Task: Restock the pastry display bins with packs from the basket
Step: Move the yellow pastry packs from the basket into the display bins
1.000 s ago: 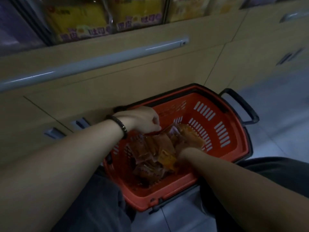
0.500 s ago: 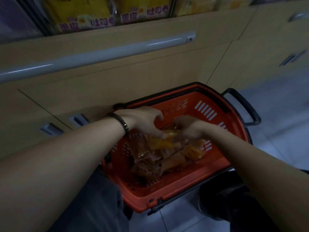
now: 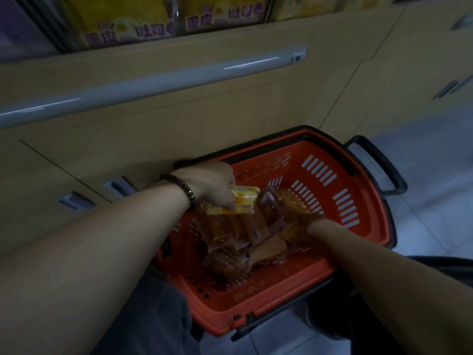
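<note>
An orange shopping basket (image 3: 359, 249) stands on the floor against the display cabinet, with several clear-wrapped pastry packs (image 3: 238, 242) heaped inside. My left hand (image 3: 212, 181) hovers over the basket's left side and grips a small bunch of yellow packs (image 3: 240, 202). My right hand (image 3: 294, 213) is low in the basket's middle, its fingers curled round a brownish pack (image 3: 267, 198) in the heap. Part of that hand is hidden by the wrappers. The display bins (image 3: 133, 24) at the top edge show yellow packs behind their clear fronts.
A grey rail (image 3: 153, 80) runs along the cabinet front above the basket. The basket's black handle (image 3: 378, 165) sticks out to the right over the pale tiled floor (image 3: 435, 190). Drawer pulls (image 3: 74, 201) sit at left. My knees in dark trousers flank the basket.
My right hand has left the yellow packs with my left hand and dropped back into the heap. My left hand stays over the basket, holding the yellow packs.
</note>
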`<action>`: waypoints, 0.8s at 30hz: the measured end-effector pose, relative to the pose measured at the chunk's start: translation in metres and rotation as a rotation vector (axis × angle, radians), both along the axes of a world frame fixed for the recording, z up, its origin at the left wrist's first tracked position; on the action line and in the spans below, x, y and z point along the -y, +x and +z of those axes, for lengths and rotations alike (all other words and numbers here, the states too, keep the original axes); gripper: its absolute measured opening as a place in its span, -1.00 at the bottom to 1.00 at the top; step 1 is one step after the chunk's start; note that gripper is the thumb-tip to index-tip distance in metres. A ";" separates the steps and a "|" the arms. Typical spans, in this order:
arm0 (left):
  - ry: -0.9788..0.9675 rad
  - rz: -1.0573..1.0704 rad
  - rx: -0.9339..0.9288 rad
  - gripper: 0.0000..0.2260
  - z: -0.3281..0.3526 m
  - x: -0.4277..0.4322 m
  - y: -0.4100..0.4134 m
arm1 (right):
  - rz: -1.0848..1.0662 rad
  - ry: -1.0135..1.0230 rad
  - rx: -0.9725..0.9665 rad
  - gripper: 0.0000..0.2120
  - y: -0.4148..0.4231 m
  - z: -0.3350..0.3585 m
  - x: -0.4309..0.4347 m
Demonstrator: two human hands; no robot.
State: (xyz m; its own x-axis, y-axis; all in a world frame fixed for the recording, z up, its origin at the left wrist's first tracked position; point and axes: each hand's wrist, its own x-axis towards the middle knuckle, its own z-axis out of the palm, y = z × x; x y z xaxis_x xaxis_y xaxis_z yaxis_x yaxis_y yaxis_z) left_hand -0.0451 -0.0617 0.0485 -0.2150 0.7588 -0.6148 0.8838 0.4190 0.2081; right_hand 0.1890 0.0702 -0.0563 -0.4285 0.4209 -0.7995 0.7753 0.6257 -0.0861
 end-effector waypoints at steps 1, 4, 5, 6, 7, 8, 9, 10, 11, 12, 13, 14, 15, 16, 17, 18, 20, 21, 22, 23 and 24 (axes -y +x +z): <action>0.002 0.002 0.008 -0.69 0.001 0.000 -0.001 | -0.020 -0.017 -0.009 -0.25 0.002 -0.008 -0.004; 0.024 0.018 0.054 -0.63 0.003 -0.001 -0.004 | -0.011 0.012 -0.043 -0.19 0.006 -0.031 -0.015; 0.025 0.020 0.068 -0.61 0.003 -0.002 -0.005 | -0.009 0.007 -0.028 -0.22 0.007 -0.041 -0.019; 0.020 0.022 0.081 -0.60 0.003 -0.002 -0.006 | -0.008 0.012 -0.041 -0.26 0.005 -0.041 -0.018; 0.012 0.028 0.093 -0.60 0.002 -0.002 -0.007 | -0.016 0.028 -0.047 -0.29 0.004 -0.045 -0.020; 0.003 0.038 0.101 -0.59 0.002 -0.001 -0.007 | -0.007 0.037 -0.046 -0.30 0.003 -0.047 -0.022; -0.002 0.044 0.092 -0.60 0.002 -0.001 -0.008 | 0.003 0.038 -0.058 -0.27 0.001 -0.049 -0.024; -0.002 0.043 0.068 -0.60 0.002 0.000 -0.008 | 0.024 0.045 -0.065 -0.23 -0.003 -0.042 -0.023; -0.002 0.045 0.040 -0.60 0.003 0.000 -0.009 | 0.027 0.039 -0.081 -0.23 -0.006 -0.037 -0.024; -0.004 0.060 0.028 -0.60 0.004 0.001 -0.010 | 0.036 0.017 -0.091 -0.30 -0.013 -0.025 -0.023; -0.010 0.079 0.031 -0.61 0.005 0.002 -0.010 | 0.025 -0.014 -0.089 -0.40 -0.019 -0.011 -0.022; -0.016 0.097 0.047 -0.61 0.006 0.002 -0.010 | 0.019 -0.043 -0.123 -0.47 -0.024 0.004 -0.022; -0.021 0.123 0.069 -0.61 0.008 0.003 -0.011 | 0.011 -0.059 -0.184 -0.54 -0.030 0.019 -0.023; -0.019 0.154 0.092 -0.61 0.009 0.003 -0.011 | 0.007 -0.061 -0.235 -0.63 -0.035 0.037 -0.023; -0.009 0.183 0.112 -0.61 0.009 0.004 -0.012 | -0.013 -0.068 -0.308 -0.70 -0.037 0.053 -0.024; 0.012 0.207 0.127 -0.60 0.009 0.005 -0.012 | -0.012 -0.068 -0.375 -0.70 -0.039 0.071 -0.023; 0.073 0.274 0.156 -0.58 0.006 0.007 -0.011 | -0.033 -0.102 -0.475 -0.67 -0.036 0.106 -0.016; 0.111 0.313 0.180 -0.57 0.005 0.008 -0.010 | -0.045 -0.139 -0.506 -0.65 -0.032 0.120 -0.009; 0.150 0.347 0.217 -0.55 0.004 0.010 -0.011 | -0.050 -0.182 -0.536 -0.62 -0.030 0.133 -0.002; 0.178 0.373 0.271 -0.54 0.004 0.012 -0.010 | -0.051 -0.205 -0.579 -0.57 -0.027 0.141 0.002; 0.200 0.392 0.325 -0.55 0.004 0.012 -0.010 | -0.047 -0.216 -0.610 -0.53 -0.023 0.148 0.006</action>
